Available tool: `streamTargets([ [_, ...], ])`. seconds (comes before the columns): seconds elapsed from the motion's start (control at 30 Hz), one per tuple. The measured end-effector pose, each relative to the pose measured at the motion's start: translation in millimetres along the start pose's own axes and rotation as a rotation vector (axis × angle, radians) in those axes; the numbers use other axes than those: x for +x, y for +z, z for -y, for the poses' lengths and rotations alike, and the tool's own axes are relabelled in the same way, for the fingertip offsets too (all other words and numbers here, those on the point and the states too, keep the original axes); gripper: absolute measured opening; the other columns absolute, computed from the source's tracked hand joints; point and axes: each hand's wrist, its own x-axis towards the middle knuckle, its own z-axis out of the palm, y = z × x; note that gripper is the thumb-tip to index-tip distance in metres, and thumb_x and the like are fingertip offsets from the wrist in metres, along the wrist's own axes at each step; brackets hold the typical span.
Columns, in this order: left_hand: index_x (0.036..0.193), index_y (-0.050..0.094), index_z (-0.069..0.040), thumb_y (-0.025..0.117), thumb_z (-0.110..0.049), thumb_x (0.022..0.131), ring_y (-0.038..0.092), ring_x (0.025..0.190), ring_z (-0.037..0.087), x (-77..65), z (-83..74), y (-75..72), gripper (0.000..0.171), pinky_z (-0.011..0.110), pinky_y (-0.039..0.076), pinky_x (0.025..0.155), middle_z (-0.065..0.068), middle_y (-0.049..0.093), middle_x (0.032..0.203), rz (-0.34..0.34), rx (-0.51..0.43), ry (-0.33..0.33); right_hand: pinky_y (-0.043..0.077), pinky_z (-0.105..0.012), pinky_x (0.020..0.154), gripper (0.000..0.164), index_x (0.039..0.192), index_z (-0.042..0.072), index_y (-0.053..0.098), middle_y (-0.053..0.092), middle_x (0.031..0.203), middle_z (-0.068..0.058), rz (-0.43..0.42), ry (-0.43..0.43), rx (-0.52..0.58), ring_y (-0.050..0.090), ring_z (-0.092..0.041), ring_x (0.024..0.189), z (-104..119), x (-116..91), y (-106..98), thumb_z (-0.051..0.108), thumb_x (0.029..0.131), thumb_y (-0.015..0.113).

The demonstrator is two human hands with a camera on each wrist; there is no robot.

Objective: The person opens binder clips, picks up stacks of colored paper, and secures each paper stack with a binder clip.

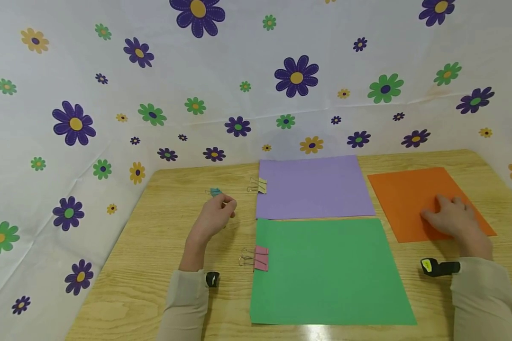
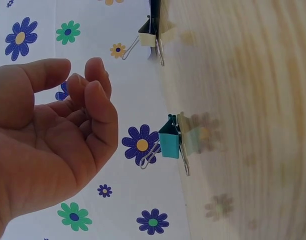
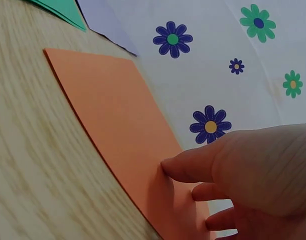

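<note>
My right hand (image 1: 454,218) rests its spread fingertips on an orange sheet stack (image 1: 403,199) at the right of the table. The right wrist view shows the thumb and fingers touching the top of this orange paper (image 3: 108,110). At the left, my left hand (image 1: 213,215) hovers over the wood, its fingers loosely curled and holding nothing. A teal binder clip (image 2: 169,142) stands on the table just beyond it, apart from the fingers. The head view shows that teal clip (image 1: 215,191) partly behind the hand.
Purple paper (image 1: 311,187) lies at the back middle, with a pale yellow binder clip (image 1: 262,185) on its left edge. Green paper (image 1: 328,274) lies in front of it, a pink binder clip (image 1: 261,258) on its left edge. A flower-printed white cloth (image 1: 239,61) hangs behind the table.
</note>
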Motion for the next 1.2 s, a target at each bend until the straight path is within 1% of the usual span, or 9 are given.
streamTargets([
  [0.1, 0.121, 0.057, -0.003, 0.045, -0.027, 0.106, 0.049, 0.070, 0.020, -0.2, -0.2, 0.2, 0.031, 0.031, 0.041, 0.063, 0.019, 0.064, 0.104, 0.003, 0.006, -0.004, 0.017, -0.077, 0.102, 0.078, 0.142, -0.023, 0.013, 0.006, 0.138, -0.053, 0.023, 0.000, 0.006, 0.007, -0.072, 0.125, -1.7, -0.8, -0.4, 0.035, 0.101, 0.043],
  [0.23, 0.123, 0.056, -0.003, 0.045, -0.027, 0.106, 0.048, 0.068, 0.019, -1.1, 0.2, 0.3, 0.031, 0.031, 0.041, 0.062, 0.018, 0.064, 0.103, 0.009, 0.010, -0.006, 0.018, -0.078, 0.100, 0.080, 0.144, -0.021, 0.012, 0.006, 0.140, -0.051, 0.030, 0.001, 0.005, 0.007, -0.071, 0.125, -2.4, -2.8, -0.8, 0.039, 0.102, 0.043],
  [0.47, 0.122, 0.057, -0.002, 0.045, -0.026, 0.106, 0.048, 0.067, 0.019, -1.4, 0.5, 1.5, 0.031, 0.031, 0.040, 0.060, 0.014, 0.064, 0.098, 0.011, 0.017, 0.003, 0.020, -0.078, 0.099, 0.079, 0.144, -0.021, 0.015, 0.008, 0.139, -0.050, 0.011, 0.004, -0.024, 0.009, -0.072, 0.123, -0.6, -5.3, -1.9, 0.040, 0.102, 0.044],
  [0.73, 0.123, 0.057, -0.002, 0.046, -0.026, 0.106, 0.048, 0.065, 0.018, -2.5, -1.6, 2.2, 0.032, 0.031, 0.040, 0.060, 0.014, 0.064, 0.097, 0.027, 0.020, 0.010, 0.021, -0.079, 0.097, 0.080, 0.143, -0.022, 0.014, 0.007, 0.138, -0.052, 0.020, -0.007, -0.028, 0.008, -0.074, 0.122, -0.7, -6.2, -3.1, 0.043, 0.103, 0.041],
  [0.97, 0.121, 0.057, -0.002, 0.045, -0.025, 0.106, 0.048, 0.065, 0.018, -0.9, 0.2, 2.8, 0.031, 0.030, 0.041, 0.059, 0.015, 0.064, 0.097, 0.036, 0.025, 0.014, 0.019, -0.079, 0.097, 0.081, 0.145, -0.019, 0.012, 0.006, 0.139, -0.051, 0.026, 0.002, -0.017, 0.008, -0.074, 0.122, -1.7, -6.4, -2.7, 0.045, 0.103, 0.040],
  [1.2, 0.122, 0.057, 0.000, 0.045, -0.025, 0.106, 0.048, 0.066, 0.018, -1.0, -0.6, 2.5, 0.031, 0.030, 0.042, 0.060, 0.016, 0.063, 0.097, 0.048, 0.015, 0.012, 0.018, -0.078, 0.097, 0.079, 0.145, -0.019, 0.013, 0.006, 0.139, -0.050, 0.012, 0.014, -0.013, 0.009, -0.073, 0.122, -1.1, -5.9, -1.9, 0.043, 0.103, 0.041],
])
